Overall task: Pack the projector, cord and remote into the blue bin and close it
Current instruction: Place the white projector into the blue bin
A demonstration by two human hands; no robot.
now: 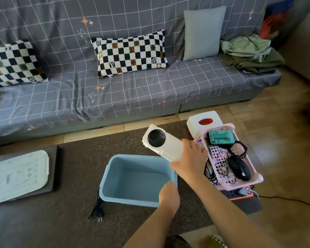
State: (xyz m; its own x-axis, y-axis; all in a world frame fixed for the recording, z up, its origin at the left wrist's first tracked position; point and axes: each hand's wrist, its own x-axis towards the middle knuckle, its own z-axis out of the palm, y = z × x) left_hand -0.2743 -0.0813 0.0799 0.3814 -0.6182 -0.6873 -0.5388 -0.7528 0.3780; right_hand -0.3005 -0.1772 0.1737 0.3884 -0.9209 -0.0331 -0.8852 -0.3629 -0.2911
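Right hand (187, 163): being clamped on the white projector (164, 144), held above the blue bin's far right corner.
Left hand (169, 195): being rested on the blue bin (115, 179)'s near right rim; grip unclear.
Cord (96, 208): lying coiled on the mat at the bin's near left corner.
Lid (18, 174): lying near the mat's left edge.

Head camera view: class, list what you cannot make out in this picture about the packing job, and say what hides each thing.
- Remote: none can be picked out; the tangled cables in the pink basket may hide it.
- Projector: rear end covered by the right hand.
- Blue bin: near right corner hidden behind the left hand.
- Black cord: blurred, length unclear.
- White lid: cut off by the left edge.
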